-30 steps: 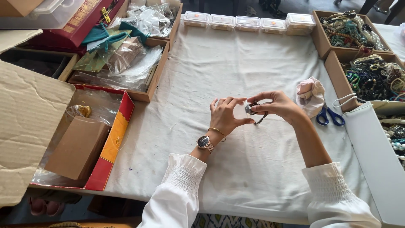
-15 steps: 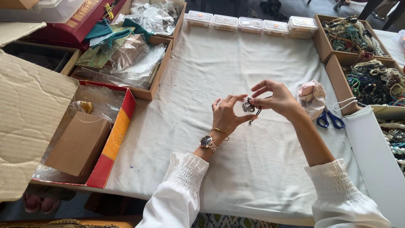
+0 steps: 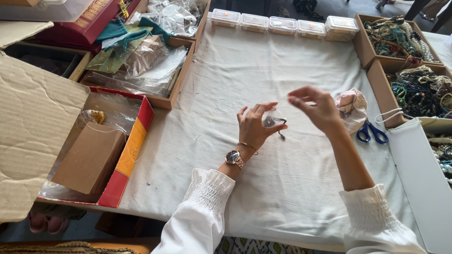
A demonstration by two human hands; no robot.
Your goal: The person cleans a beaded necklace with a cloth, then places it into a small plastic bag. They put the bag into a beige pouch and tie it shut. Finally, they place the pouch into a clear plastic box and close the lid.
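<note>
Pinching a small clear plastic pouch with a dark cord dangling, the left hand grips loosely; right hand, just beside, stays empty, fingers apart, so the pouch could slip onto the white cloth-covered worktop.

Around my surface lie blue-handled scissors, a crumpled pink cloth, five clear lidded boxes along the far edge — and bead-filled trays to my right.

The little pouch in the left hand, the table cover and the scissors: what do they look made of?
Pouch: thin clear plastic by the look, glossy and see-through, something dark inside, a dark cord hanging out. Left hand pinches it; right hand is apart. Table cover: white woven cloth, matte, creased. Scissors: blue handles, likely plastic; blades are hidden.
</note>
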